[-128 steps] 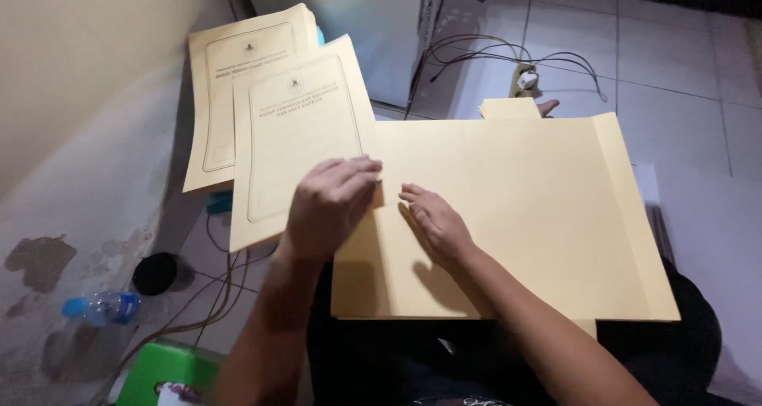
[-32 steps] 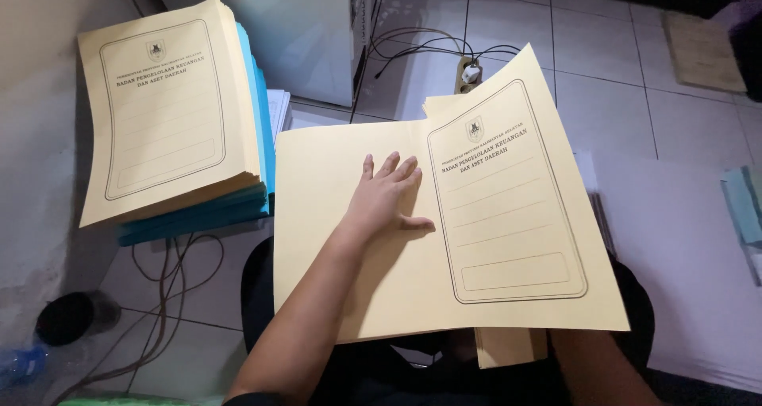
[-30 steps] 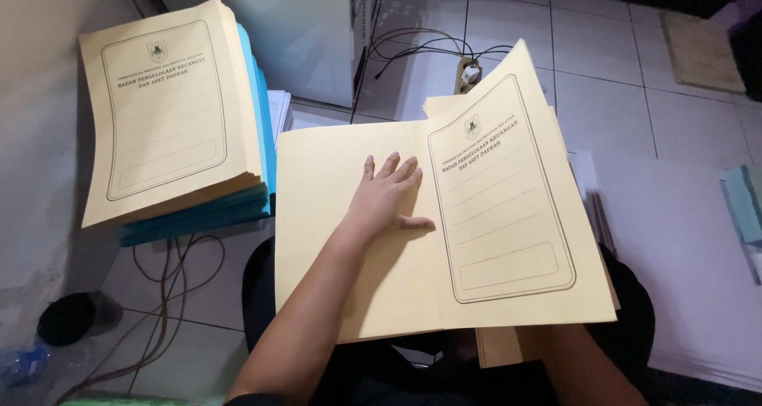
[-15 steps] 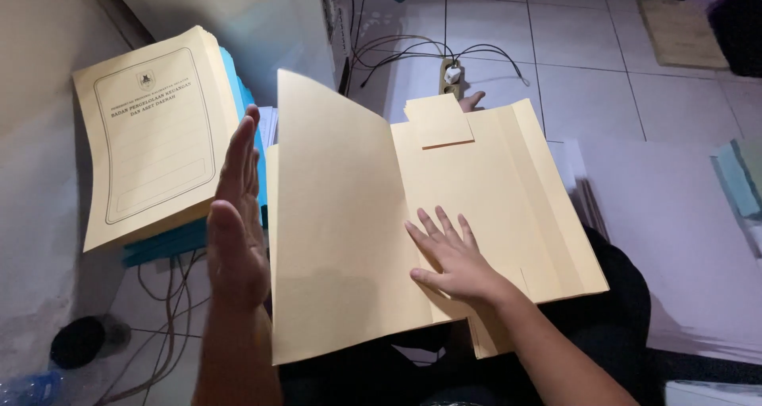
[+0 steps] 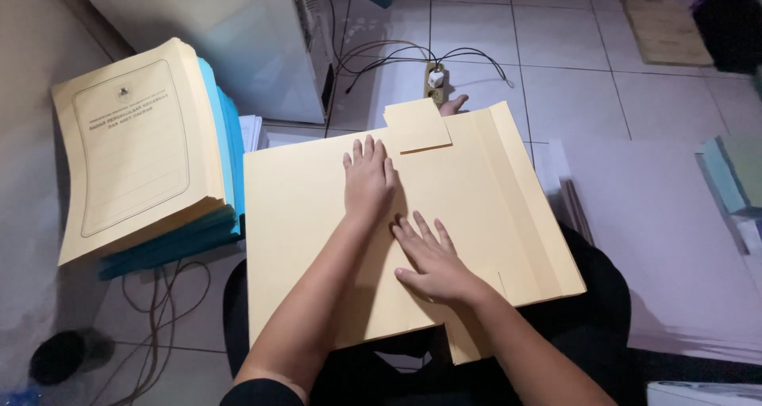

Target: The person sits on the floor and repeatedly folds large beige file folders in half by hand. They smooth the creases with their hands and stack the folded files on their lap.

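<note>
Two bare hands lie flat on an opened manila folder (image 5: 317, 239) spread across the person's lap. The left hand (image 5: 367, 178) presses palm down near the folder's upper middle, fingers together and straight, pinching nothing. The right hand (image 5: 432, 259) rests just below it, fingers fanned apart on the card, its grip likewise spread and holding nothing. A small tab flap (image 5: 417, 125) sticks up at the folder's top edge, and another flap hangs below the lower edge by the right wrist.

The floor is pale square tile (image 5: 571, 80) with dark grout lines. To the left stands a thick stack of folders (image 5: 143, 148), cream covers over blue ones, the top cover printed with a framed panel. Behind it sits a white cabinet (image 5: 230, 41). Black cables (image 5: 397, 53) loop to a power strip (image 5: 435, 80) just beyond the folder. Loose pale sheets (image 5: 667, 239) lie on the floor at the right.
</note>
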